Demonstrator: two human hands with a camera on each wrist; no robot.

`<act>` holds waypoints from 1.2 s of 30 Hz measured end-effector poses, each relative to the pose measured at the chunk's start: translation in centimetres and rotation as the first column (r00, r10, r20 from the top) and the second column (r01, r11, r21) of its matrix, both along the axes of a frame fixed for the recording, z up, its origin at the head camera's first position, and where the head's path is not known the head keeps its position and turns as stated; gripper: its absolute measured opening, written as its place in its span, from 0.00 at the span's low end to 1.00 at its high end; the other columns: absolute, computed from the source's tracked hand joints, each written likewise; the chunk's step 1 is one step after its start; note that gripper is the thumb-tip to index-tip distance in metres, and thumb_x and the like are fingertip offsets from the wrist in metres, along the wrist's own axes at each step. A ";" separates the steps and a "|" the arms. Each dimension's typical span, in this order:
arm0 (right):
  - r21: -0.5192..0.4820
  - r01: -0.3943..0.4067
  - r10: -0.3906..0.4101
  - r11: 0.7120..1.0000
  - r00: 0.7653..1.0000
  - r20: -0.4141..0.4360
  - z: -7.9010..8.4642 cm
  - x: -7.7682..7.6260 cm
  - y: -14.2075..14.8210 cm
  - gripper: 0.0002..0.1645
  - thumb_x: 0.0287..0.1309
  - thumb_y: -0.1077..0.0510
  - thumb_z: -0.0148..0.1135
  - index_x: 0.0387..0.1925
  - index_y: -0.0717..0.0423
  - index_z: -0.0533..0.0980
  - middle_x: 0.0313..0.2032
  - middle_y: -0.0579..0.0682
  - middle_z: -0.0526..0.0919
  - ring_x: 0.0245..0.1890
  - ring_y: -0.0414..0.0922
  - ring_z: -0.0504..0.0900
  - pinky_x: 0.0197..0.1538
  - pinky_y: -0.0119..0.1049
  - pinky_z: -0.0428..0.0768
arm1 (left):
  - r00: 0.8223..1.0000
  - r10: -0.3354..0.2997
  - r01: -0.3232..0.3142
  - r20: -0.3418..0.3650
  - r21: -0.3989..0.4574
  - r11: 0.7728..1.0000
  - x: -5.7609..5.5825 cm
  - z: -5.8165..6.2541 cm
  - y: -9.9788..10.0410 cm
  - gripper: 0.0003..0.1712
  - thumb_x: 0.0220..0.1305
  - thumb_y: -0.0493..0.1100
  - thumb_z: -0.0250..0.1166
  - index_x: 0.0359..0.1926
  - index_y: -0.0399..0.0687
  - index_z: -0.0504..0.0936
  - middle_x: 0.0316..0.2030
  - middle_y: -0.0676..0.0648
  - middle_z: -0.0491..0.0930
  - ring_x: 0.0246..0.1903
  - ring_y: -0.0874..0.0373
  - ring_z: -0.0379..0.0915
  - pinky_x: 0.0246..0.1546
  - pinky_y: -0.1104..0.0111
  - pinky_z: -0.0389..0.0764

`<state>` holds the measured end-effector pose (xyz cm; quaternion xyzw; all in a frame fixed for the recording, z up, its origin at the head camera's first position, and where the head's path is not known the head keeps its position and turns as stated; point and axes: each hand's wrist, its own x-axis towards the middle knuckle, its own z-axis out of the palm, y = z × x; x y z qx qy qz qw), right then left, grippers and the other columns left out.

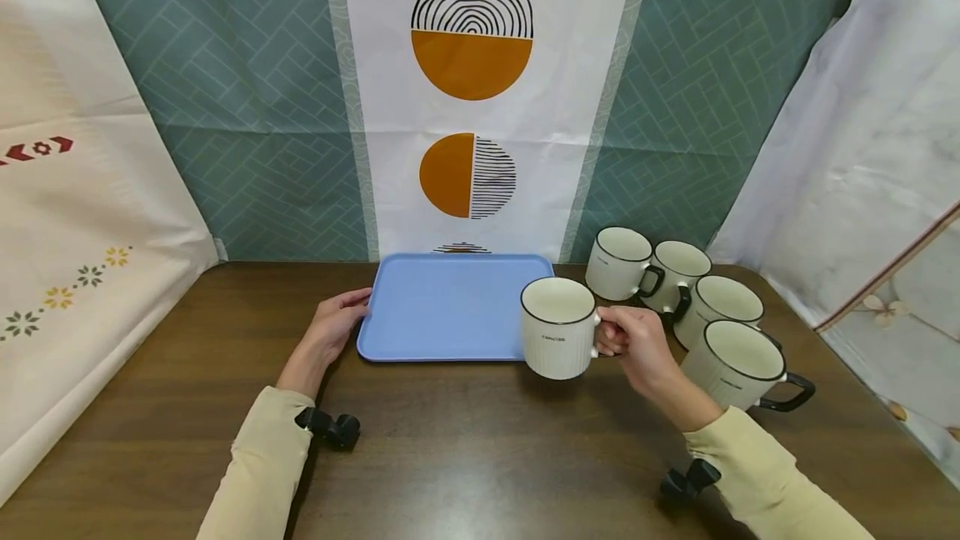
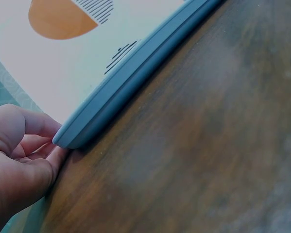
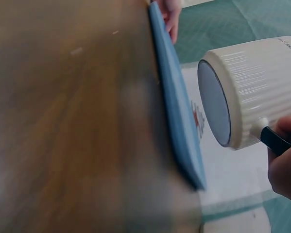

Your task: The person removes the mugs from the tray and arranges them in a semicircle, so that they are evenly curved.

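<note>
In the head view, my right hand (image 1: 637, 344) grips the dark handle of a ribbed white mug (image 1: 555, 344) with a black rim. The mug is upright, raised off the table at the front right corner of a blue tray (image 1: 442, 307). Its flat base and the fingers round its handle (image 3: 276, 141) show in the right wrist view. My left hand (image 1: 337, 325) is at the tray's left edge. There, in the left wrist view, the fingers and thumb (image 2: 31, 167) hold the tray's rim; part of the fingers is hidden.
Several similar mugs stand close together in a curved row at the right, among them a back mug (image 1: 618, 261) and a front mug (image 1: 731, 369). Behind the brown wooden table (image 1: 435, 457) hangs a patterned cloth (image 1: 262, 107). White cloths hang at both sides.
</note>
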<state>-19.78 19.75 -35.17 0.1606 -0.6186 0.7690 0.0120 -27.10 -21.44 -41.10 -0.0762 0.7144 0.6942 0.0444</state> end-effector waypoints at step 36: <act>0.400 -0.389 0.411 0.830 0.911 0.031 -2.5 4.9 12.5 0.16 0.71 0.72 0.36 0.26 0.70 0.65 0.19 0.58 0.62 0.22 0.55 0.59 0.29 0.41 0.68 | 1.000 0.003 -0.003 -0.012 0.009 1.000 -0.1 0.1 0.2 0.28 0.69 0.27 0.46 0.69 0.27 0.58 0.68 0.31 0.58 0.66 0.47 0.55 0.67 0.59 0.57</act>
